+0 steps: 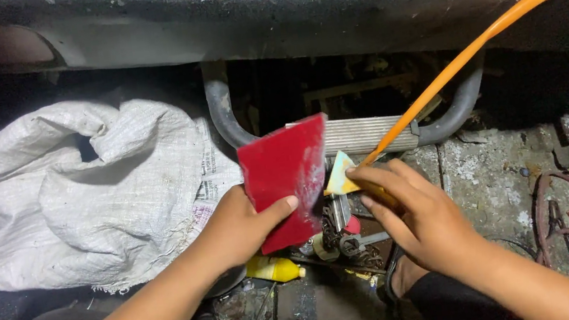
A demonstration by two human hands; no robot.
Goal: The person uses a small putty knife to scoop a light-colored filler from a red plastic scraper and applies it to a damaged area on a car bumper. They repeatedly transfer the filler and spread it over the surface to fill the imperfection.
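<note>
Grimy concrete floor (pixel 488 171); left hand (pixel 238 227) grips red card (pixel 286 181), right hand (pixel 414 216) seemingly clasps orange hose (pixel 479 38).

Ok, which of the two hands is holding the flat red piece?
The left hand holds the flat red piece, thumb across its face. The right hand instead grips the end of the orange hose.

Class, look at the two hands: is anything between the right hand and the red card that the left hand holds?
Yes. A small pale wedge-shaped piece at the right hand's fingertips sits between it and the red card, which the left hand grips by its lower edge. The right hand also holds an orange hose.
</note>
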